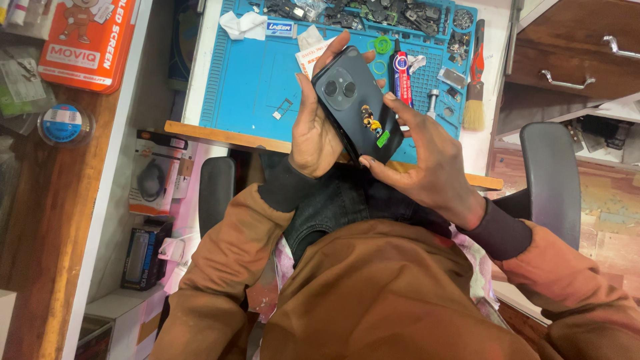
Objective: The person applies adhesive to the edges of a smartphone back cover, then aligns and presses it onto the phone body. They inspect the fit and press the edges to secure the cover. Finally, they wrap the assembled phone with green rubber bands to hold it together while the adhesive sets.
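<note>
A dark smartphone (352,101) with two rear camera lenses and small stickers on its back is held over the edge of a blue work mat (247,80). My left hand (312,130) wraps around its left side, the fingers behind it. My right hand (427,157) grips its lower right edge, thumb and fingertips pressed against the rim near a green sticker. The screen side faces away and is hidden.
The mat holds a glue tube (401,80), green rings (381,45), a small brush (475,93), a metal SIM tray (283,109) and several phone parts along the back. An orange box (87,40) and tape roll (63,125) lie left. Chair armrests (550,173) flank me; drawers (573,53) stand right.
</note>
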